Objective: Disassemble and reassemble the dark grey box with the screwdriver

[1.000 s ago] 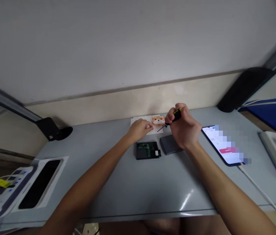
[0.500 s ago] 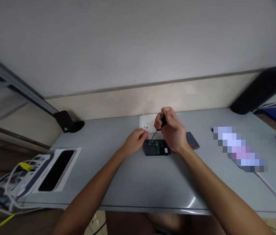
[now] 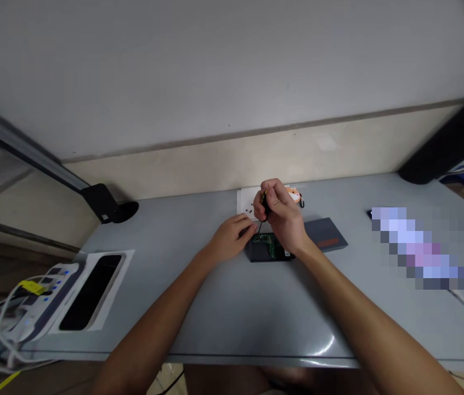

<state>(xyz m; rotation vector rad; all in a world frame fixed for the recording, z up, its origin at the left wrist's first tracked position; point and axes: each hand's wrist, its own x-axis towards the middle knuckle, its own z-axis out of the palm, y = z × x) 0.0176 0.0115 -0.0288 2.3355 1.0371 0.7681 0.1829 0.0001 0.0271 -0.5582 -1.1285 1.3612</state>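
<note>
Head view, screwdriver (image 3: pixel 265 206) steeply tilted, tip down

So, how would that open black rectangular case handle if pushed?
The open black rectangular case looks stiff, with straight edges. Lying flat, it would probably slide rather than tip. Its exposed green circuit board may be fragile.
</note>
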